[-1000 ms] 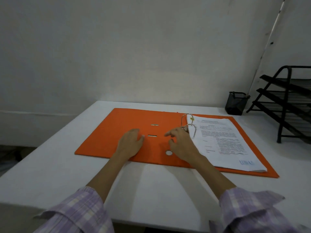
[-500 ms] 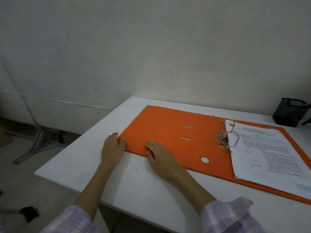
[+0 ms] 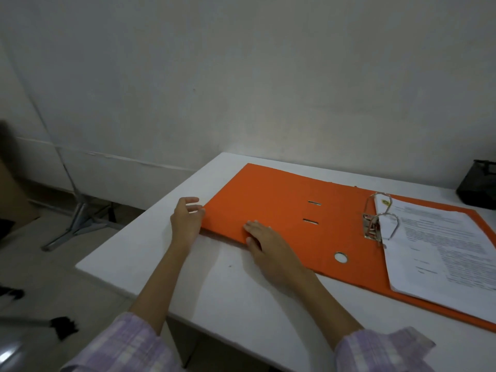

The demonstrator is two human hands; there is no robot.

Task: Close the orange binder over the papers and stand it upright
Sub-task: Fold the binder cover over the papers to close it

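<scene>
On white table (image 3: 236, 296), left hand (image 3: 186, 221) curls at orange binder (image 3: 273, 210) edge; right hand (image 3: 271, 248) lies flat.

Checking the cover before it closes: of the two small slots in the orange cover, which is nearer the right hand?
The nearer slot, lower in the picture, lies closer to the right hand. The other slot sits farther back on the orange binder, toward the wall.

A plain office: a white desk (image 3: 241, 304) against a bare wall (image 3: 241, 76), with a binder (image 3: 268, 205) of papers (image 3: 442, 251) and a black mesh pen pot (image 3: 479, 186) on it.
</scene>
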